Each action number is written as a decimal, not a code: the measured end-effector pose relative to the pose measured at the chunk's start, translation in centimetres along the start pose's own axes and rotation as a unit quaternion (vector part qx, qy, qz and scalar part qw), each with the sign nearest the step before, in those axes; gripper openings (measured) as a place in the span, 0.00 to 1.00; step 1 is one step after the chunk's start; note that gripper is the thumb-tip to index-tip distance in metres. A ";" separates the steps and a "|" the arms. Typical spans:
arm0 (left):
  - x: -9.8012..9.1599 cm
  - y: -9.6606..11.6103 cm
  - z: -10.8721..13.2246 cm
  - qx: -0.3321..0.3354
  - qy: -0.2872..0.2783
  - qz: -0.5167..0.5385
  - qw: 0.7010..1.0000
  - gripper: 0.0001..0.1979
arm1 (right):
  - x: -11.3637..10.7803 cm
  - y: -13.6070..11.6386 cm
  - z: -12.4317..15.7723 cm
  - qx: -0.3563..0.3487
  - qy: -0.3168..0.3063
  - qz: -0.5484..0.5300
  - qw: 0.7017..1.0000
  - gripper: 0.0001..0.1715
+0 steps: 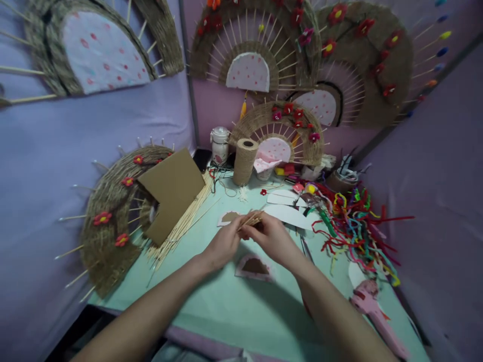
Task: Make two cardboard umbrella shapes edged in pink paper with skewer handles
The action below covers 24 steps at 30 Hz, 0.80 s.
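Over the middle of the table, my left hand [223, 245] and my right hand [277, 237] meet, both closed on a small bunch of short wooden sticks [250, 219]. The fingers hide part of the bunch. Just below the hands lies a half-round cardboard piece [255, 266] with a pale pink fabric border. Behind my left hand is a similar half-round piece [229, 217], partly covered. White paper shapes [289, 215] lie behind my right hand. Scissors [306, 248] appear beside my right wrist, partly hidden by the forearm.
Long thin sticks [181, 223] lie left, beside a bent cardboard sheet [175, 193] and a twine-wrapped fan [113, 221]. A twine spool [245, 162] and a lidded jar [219, 145] stand at the back. Colourful pipe cleaners [358, 221] and a pink glue gun [377, 311] lie right.
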<state>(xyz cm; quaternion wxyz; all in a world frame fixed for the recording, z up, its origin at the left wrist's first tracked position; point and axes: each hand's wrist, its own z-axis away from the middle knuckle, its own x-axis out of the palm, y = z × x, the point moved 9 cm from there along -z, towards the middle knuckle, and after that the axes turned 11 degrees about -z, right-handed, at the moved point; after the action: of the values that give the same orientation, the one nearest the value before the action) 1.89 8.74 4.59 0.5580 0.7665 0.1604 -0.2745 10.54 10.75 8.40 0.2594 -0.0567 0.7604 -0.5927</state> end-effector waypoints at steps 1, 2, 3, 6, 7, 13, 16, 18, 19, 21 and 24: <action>-0.1 -1.2 1.0 -0.018 0.003 0.012 1.000 0.20 | 1.4 0.6 0.3 0.005 -0.003 -0.028 1.000 0.03; -0.3 -2.3 2.0 -0.035 0.010 0.023 0.999 0.19 | 2.7 1.1 0.6 0.007 -0.005 -0.053 0.999 0.05; -0.6 -3.2 2.9 -0.045 0.021 0.034 0.998 0.18 | 3.8 1.4 0.8 0.004 -0.002 -0.076 0.997 0.07; -1.4 -5.0 5.0 -0.052 0.062 0.076 0.994 0.18 | 5.9 1.9 1.4 -0.009 0.017 -0.123 0.992 0.20; -1.5 -5.4 5.4 -0.052 0.069 0.087 0.992 0.18 | 6.3 1.9 1.5 -0.015 0.023 -0.119 0.992 0.22; -0.8 -6.7 6.6 -0.083 0.036 0.061 0.994 0.13 | 7.8 1.5 1.4 -0.065 0.017 -0.013 0.998 0.12; -0.9 -6.9 6.8 -0.092 0.042 0.062 0.993 0.12 | 8.2 1.2 1.4 -0.075 0.015 -0.012 0.997 0.08; -0.9 -6.7 6.8 -0.092 0.042 0.082 0.992 0.11 | 8.2 0.8 1.6 -0.075 0.011 0.000 0.997 0.09; -1.0 -6.7 6.7 -0.093 0.043 0.097 0.990 0.10 | 8.1 0.5 1.7 -0.076 0.004 0.007 0.997 0.10; -1.3 -6.6 6.4 -0.110 0.061 0.142 0.982 0.09 | 7.2 -0.1 1.6 -0.082 -0.011 0.012 0.996 0.16; -2.1 -6.2 4.8 -0.145 0.129 0.236 0.952 0.12 | 3.2 -0.1 0.4 -0.095 0.009 0.075 0.993 0.20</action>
<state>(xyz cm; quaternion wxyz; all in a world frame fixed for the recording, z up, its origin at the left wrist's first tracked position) -4.43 6.33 0.00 0.6866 0.7222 0.0838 -0.0073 7.94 9.06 7.41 0.2896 -0.0184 0.8179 -0.4968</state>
